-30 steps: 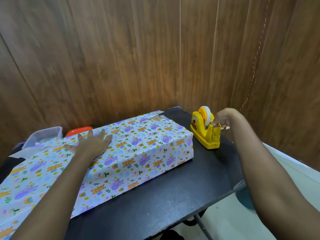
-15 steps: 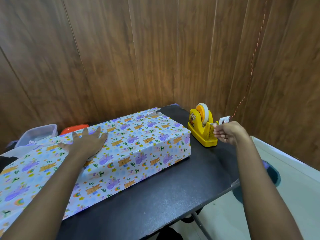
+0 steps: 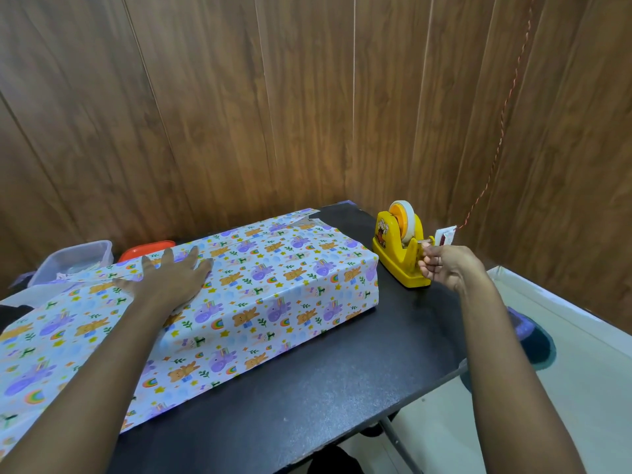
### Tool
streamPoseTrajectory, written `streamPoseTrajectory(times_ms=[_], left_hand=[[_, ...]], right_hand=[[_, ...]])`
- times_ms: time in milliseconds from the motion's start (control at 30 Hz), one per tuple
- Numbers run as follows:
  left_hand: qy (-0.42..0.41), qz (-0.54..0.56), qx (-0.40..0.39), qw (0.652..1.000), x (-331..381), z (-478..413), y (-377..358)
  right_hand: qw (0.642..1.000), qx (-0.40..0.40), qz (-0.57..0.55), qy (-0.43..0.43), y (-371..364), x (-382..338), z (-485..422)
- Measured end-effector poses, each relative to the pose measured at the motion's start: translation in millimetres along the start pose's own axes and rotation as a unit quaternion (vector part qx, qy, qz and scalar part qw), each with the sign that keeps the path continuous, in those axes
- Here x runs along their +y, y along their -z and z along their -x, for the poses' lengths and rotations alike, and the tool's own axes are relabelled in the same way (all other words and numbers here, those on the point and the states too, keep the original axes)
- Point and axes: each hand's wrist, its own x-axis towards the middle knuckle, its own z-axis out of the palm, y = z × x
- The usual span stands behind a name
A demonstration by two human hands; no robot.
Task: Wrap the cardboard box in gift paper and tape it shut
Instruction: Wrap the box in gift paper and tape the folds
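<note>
The box lies on the black table [image 3: 307, 388], hidden under gift paper [image 3: 273, 289] printed with bears and purple animals; loose paper spreads off to the left. My left hand [image 3: 171, 278] presses flat on the paper on top of the box, fingers spread. A yellow tape dispenser [image 3: 400, 258] with a white roll stands to the right of the box. My right hand [image 3: 444, 268] is at the dispenser's cutter end, fingers curled and pinching a strip of clear tape.
A clear plastic container [image 3: 75, 261] and an orange lid [image 3: 147, 253] sit at the back left behind the paper. Wood-panelled walls close in the back and right. A red cord [image 3: 502, 124] hangs down by the dispenser. The table's edge drops off at the right.
My right hand has drawn back from the top of the dispenser toward me, pulling tape out from the roll. My left hand has stayed pressed on the paper.
</note>
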Motion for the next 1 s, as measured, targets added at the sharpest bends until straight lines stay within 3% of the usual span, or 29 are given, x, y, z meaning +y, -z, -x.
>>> streamPoseTrajectory(times_ms=[267, 500, 733, 933, 1000], left_hand=[[0.004, 0.001, 0.002, 1.0, 3.1, 5.6, 2.4], [0.003, 0.003, 0.002, 1.0, 5.2, 10.1, 4.8], [-0.001, 0.007, 0.001, 1.0, 3.6, 8.2, 4.3], [-0.004, 0.016, -0.006, 1.0, 0.6, 3.7, 0.7], [-0.002, 0.014, -0.003, 1.0, 2.0, 3.8, 1.5]], right_hand=[[0.984, 0.01, -0.178, -0.024, -13.5, 11.9, 2.1], [0.942, -0.003, -0.326, -0.081, -18.2, 6.1, 10.8], [0.981, 0.102, -0.161, -0.028, -30.4, 4.4, 11.0], [0.983, 0.102, -0.15, 0.007, -31.3, 8.8, 13.3], [0.986, 0.132, -0.077, 0.059, -32.2, 16.7, 13.9]])
